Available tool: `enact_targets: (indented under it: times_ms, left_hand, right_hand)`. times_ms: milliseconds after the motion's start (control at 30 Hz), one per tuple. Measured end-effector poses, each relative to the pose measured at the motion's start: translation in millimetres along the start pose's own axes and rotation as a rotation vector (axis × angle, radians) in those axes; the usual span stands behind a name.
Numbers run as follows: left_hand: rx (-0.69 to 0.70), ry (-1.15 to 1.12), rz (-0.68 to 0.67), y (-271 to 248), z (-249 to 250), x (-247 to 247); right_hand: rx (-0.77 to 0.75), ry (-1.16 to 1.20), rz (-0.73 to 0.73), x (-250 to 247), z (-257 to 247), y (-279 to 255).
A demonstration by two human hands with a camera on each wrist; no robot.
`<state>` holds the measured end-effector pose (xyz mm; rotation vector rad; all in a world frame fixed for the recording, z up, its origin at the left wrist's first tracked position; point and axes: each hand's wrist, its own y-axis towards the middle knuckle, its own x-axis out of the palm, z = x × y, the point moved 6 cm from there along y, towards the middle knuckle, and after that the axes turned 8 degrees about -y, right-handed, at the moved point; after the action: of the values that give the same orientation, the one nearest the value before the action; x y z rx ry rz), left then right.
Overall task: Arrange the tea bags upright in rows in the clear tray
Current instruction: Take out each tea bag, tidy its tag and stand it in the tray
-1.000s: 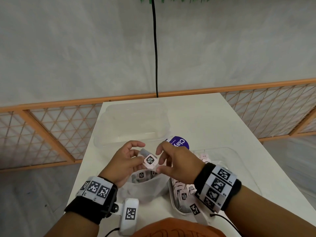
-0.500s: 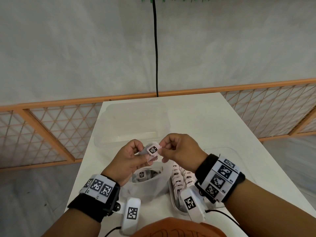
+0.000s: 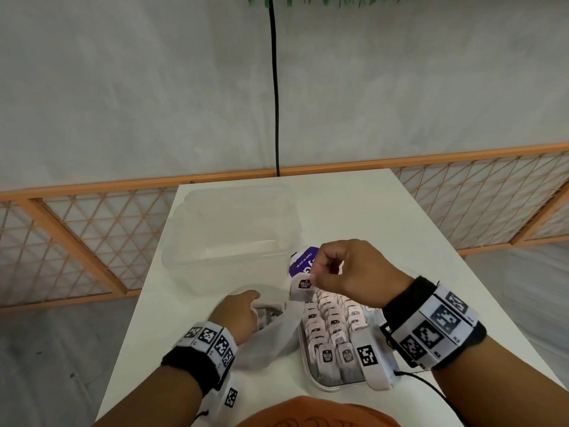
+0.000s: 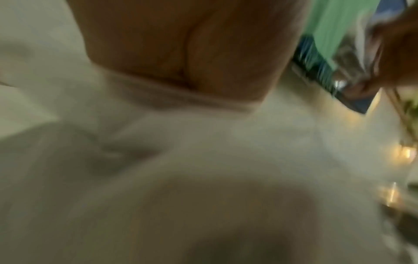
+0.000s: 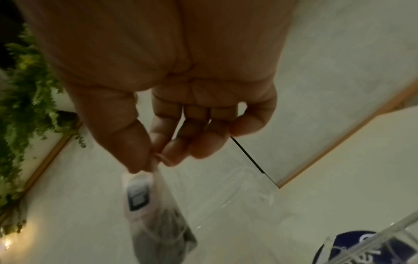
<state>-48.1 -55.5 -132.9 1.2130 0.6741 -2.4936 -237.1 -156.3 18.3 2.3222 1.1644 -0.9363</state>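
Nearest me, the tray (image 3: 317,384) is sitting on the table (image 3: 385,217) at my right, holding tea bags (image 3: 331,331) standing upright in three rows; I am not getting an exact count, since my right wrist is covering part of them.

Left of the tray, my left hand (image 3: 238,315) is reaching into a white bag (image 3: 271,340). The head view is hiding its fingers and the left wrist view is blurring into white, so I cannot tell whether that hand is gripping anything.

Above the tray's far end, my right hand (image 3: 345,272) is holding one tea bag (image 3: 303,286) in the air. Only the right wrist view is showing the grip: thumb and forefinger are pinching the top edge, the other fingers (image 5: 203,141) loosely curled, the translucent pouch (image 5: 158,219) hanging down with dark contents and a pale tag with a dark print.

Just beyond, one purple packet (image 3: 303,261) is lying. Farthest, one empty clear tub (image 3: 234,238) is standing.
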Motion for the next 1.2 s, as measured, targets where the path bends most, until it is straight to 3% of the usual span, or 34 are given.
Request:
enact_targets:
  times_ms: [233, 400, 567, 733, 900, 1000, 1200]
  left_hand:
    - [0.074, 0.081, 0.13, 6.6, 4.9, 2.9]
    - [0.211, -0.141, 0.193, -13.5, 16.0, -9.9]
    - [0.366, -0.429, 0.254, -54.5, 35.5, -44.5]
    - [0.511, -0.424, 0.393, -79.2, 64.4, -92.2]
    - [0.556, -0.481, 0.32, -91.3, 96.2, -119.0]
    - [0.613, -0.708, 0.272, -95.0, 109.5, -126.4]
    - [0.547, -0.918, 0.298, -91.2, 110.5, -128.8]
  right_hand:
    - [0.016, -0.026, -0.024, 8.4, 14.4, -10.9]
    - [0.028, -0.009, 0.026, 4.2, 23.1, -17.3]
    - [0.006, 0.031, -0.055, 3.7, 16.7, -18.1]
    - [-0.055, 0.172, -0.149, 4.2, -3.6, -13.6]
    - [-0.154, 0.125, -0.095, -0.1, -33.0, -10.4]
    - [-0.199, 0.115, -0.022, -7.1, -48.0, -9.9]
    - [-0.282, 0.08, 0.062, -25.2, -63.5, -20.0]
